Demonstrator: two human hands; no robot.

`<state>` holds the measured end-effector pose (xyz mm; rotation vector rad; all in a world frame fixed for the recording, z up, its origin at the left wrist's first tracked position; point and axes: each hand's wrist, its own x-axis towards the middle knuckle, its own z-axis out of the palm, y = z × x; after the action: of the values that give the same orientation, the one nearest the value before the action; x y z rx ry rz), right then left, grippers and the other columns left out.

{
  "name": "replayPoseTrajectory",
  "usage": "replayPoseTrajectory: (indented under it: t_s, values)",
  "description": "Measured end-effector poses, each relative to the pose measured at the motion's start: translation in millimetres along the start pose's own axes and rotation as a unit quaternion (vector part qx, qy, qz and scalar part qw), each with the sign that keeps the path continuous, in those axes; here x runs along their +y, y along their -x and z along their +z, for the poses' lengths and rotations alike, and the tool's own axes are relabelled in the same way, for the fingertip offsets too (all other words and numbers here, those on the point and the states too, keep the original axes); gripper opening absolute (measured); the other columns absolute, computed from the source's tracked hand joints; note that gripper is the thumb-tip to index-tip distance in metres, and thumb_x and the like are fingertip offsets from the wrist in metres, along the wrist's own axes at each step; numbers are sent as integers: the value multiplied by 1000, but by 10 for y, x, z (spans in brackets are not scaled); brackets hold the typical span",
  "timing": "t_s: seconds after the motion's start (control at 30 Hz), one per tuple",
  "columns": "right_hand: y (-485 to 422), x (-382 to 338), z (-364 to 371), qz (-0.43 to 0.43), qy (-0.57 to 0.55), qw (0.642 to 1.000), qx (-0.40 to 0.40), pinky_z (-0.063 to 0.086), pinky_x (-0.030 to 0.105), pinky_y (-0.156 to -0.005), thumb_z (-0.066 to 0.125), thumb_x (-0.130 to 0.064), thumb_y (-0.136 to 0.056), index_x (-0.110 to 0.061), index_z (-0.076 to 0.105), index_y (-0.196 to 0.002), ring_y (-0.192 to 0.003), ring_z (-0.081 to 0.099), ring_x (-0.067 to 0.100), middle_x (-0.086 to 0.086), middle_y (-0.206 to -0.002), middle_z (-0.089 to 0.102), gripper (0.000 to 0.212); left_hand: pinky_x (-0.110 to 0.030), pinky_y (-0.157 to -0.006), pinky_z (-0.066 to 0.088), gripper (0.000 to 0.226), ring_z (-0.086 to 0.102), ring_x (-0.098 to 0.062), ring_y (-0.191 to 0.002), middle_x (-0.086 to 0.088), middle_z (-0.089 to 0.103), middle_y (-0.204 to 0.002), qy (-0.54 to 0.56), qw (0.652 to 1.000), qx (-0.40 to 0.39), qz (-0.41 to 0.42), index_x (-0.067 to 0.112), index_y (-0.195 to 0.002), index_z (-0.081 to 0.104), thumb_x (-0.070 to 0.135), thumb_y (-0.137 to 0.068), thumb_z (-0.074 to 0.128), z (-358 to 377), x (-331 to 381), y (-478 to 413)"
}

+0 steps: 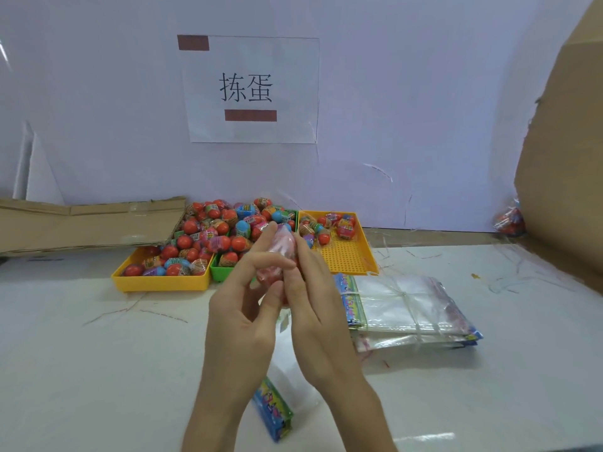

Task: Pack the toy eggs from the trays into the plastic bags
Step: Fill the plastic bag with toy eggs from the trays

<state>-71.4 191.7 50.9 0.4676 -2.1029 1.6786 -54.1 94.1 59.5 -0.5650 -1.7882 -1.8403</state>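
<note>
Plastic bag [277,256]: clear, red toy eggs blurred inside, held above the desk [98,353] before the trays. Left hand [241,321]: grip pinched on the bag's near side, thumb and forefinger closed. Right hand [319,308]: fingers pressed flat against the bag's right side. Toy eggs [202,233]: red and blue, banded labels unreadable, heaped in left yellow tray [163,283] and green tray [220,272]; few in right yellow tray [352,256]. Bundled empty bags [408,305] lie right. Wall sign [249,89]: "拣蛋".
</note>
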Motion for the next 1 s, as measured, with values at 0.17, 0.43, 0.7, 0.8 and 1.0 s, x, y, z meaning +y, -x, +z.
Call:
replayPoseTrajectory:
  t_s: [0.17,0.43,0.7,0.8,1.0]
  values:
    - [21,58,-9,57,-44,997,-36,26,19,-110,32,-52,-98,-64,27,-137,-131,27,-23,-60,-119,33,40,-31,-88,60,57,63,-14,-124,9,64,-138,38,999,12,-22,26,-135,61,-11,-92,60,6,-44,13]
    - [-4,141,-79,86,-115,989,-45,33,34,-118,34,-62,-94,-56,39,-143,-138,36,-9,-36,-138,44,50,-29,-72,61,43,75,-26,-100,-3,74,-119,166,977,94,-91,28,-115,71,12,-75,76,51,-98,30]
    - [-92,204,-199,165,-122,979,-16,52,21,-74,38,-61,-101,-38,65,-120,-103,67,9,-7,-111,68,40,-33,-71,62,38,75,-25,-100,-2,76,-116,168,978,69,-103,15,-114,65,8,-77,71,174,-109,58]
    - [-124,243,-257,212,-135,968,-16,57,34,-80,35,-67,-92,-26,68,-117,-101,70,18,3,-110,72,58,-34,-71,62,34,74,-29,-102,-2,74,-121,174,977,41,-112,15,-111,66,2,-80,73,158,-108,53]
    - [-74,237,-369,243,-211,946,-32,46,62,-103,46,-67,-89,-18,76,-105,-106,68,33,19,-109,73,60,-34,-69,62,34,74,-27,-102,-5,73,-123,219,966,-1,-134,26,-101,75,19,-68,78,14,-58,15]
